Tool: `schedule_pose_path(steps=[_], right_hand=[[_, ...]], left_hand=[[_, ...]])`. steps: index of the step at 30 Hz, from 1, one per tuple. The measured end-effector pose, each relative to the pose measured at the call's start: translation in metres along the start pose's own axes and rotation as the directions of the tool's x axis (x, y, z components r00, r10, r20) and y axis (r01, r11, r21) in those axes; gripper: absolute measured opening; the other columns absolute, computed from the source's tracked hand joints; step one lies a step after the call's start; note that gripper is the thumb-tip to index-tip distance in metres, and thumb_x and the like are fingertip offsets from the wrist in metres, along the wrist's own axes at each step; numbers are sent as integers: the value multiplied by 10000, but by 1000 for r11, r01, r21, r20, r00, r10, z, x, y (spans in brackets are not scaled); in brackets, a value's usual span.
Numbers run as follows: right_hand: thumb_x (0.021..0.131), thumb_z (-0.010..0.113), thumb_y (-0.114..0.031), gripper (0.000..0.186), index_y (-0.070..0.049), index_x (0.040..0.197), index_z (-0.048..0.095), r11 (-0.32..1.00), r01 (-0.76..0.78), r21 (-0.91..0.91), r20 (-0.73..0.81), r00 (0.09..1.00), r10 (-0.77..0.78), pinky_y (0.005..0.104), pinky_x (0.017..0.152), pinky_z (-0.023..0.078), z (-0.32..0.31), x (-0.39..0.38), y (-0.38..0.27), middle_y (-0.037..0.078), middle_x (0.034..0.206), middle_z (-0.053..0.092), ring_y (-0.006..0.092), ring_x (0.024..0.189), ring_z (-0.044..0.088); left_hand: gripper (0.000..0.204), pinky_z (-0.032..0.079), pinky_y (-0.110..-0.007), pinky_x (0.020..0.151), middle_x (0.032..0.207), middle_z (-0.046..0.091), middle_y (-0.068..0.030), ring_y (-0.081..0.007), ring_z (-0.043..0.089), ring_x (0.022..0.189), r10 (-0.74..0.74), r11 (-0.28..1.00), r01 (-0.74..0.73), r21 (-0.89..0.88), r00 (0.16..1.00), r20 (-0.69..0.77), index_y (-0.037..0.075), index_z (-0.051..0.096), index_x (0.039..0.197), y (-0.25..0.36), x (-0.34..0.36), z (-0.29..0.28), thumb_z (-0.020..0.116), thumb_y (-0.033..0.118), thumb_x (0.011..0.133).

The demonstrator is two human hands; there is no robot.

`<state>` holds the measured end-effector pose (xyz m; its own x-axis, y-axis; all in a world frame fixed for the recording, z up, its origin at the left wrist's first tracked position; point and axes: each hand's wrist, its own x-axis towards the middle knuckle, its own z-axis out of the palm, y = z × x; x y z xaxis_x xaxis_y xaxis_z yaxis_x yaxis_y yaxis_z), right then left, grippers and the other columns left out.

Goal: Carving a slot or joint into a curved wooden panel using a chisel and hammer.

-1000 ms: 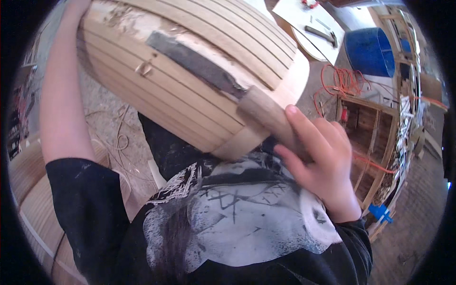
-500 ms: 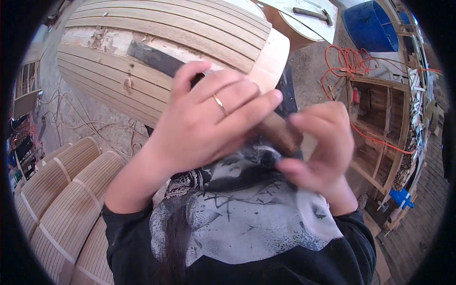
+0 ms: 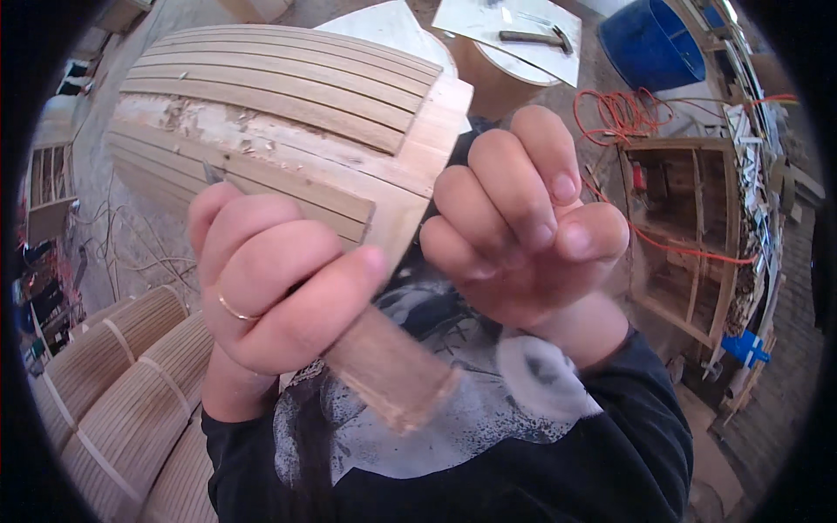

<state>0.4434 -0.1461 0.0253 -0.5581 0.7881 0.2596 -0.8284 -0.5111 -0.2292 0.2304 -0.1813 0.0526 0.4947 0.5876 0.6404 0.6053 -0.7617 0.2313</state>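
Note:
My left hand (image 3: 275, 283), a ring on one finger, is closed around a chisel (image 3: 394, 370). The chisel's worn wooden handle sticks out below toward my shirt. Only the tip of its dark metal blade shows past my fingers at the upper left; the rest is hidden. To the right, my right hand (image 3: 532, 218) is raised with its fingers curled toward the thumb, nothing visible in it. Beyond both hands lies a curved, hull-like wooden piece (image 3: 288, 74) covered in narrow strips. A bare, rough band with torn wood and chips runs along its middle.
A hammer (image 3: 534, 37) lies on a pale board at the far right. Nearby are a blue barrel (image 3: 652, 45), a coiled orange hose (image 3: 615, 118) and a wooden crate (image 3: 689, 235). Several strip-covered curved pieces (image 3: 131, 392) stand at the lower left. Cables cross the floor.
My left hand has moved left and down with the chisel, turning its handle into view. My right hand has come away from the handle, rising and curling its fingers. The view has shifted slightly.

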Motion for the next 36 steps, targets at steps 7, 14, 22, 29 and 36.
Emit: schedule_pose_path(steps=[7, 14, 22, 29, 36], right_hand=[[786, 640, -102, 220, -174, 882, 456, 991, -124, 58, -48, 991, 127, 282, 648, 396, 7, 3, 16, -13, 763, 506, 163, 681, 448], [763, 655, -126, 222, -175, 862, 463, 986, -157, 62, -44, 986, 160, 255, 594, 369, 8, 8, 27, -10, 698, 497, 149, 629, 430], [765, 589, -85, 218, -136, 931, 458, 981, -130, 145, 64, 990, 122, 303, 715, 378, -2, 5, 32, 33, 818, 504, 184, 748, 448], [750, 612, -92, 223, -158, 908, 469, 961, -130, 243, 139, 985, 99, 302, 699, 380, -9, 6, 39, 15, 782, 510, 188, 743, 457], [755, 618, -98, 216, -159, 896, 466, 959, -196, 204, 41, 981, 192, 297, 654, 362, 8, 7, 33, 10, 770, 509, 170, 696, 436]], left_hand=[[451, 409, -330, 636, 840, 592, -9, -152, 550, 677, -63, 998, 59, -30, 987, -151, 23, 653, 1182, 8, 8, 10, 736, 161, 760], [506, 403, -320, 639, 877, 614, 1, -145, 545, 678, -141, 988, 127, -88, 974, -177, 15, 671, 1192, 18, 6, 11, 762, 169, 719], [442, 359, -291, 625, 835, 496, 64, -103, 494, 649, -137, 989, 128, -67, 980, -142, 219, 728, 1050, 23, 1, 12, 787, 144, 618], [352, 336, -300, 617, 884, 406, 51, -89, 455, 642, -48, 999, 52, 5, 959, -280, 220, 672, 938, 25, 2, 34, 765, 133, 610], [427, 349, -306, 637, 874, 462, 36, -99, 482, 659, -71, 994, 100, 50, 907, -415, 137, 622, 1064, 31, -1, 47, 788, 155, 670]])
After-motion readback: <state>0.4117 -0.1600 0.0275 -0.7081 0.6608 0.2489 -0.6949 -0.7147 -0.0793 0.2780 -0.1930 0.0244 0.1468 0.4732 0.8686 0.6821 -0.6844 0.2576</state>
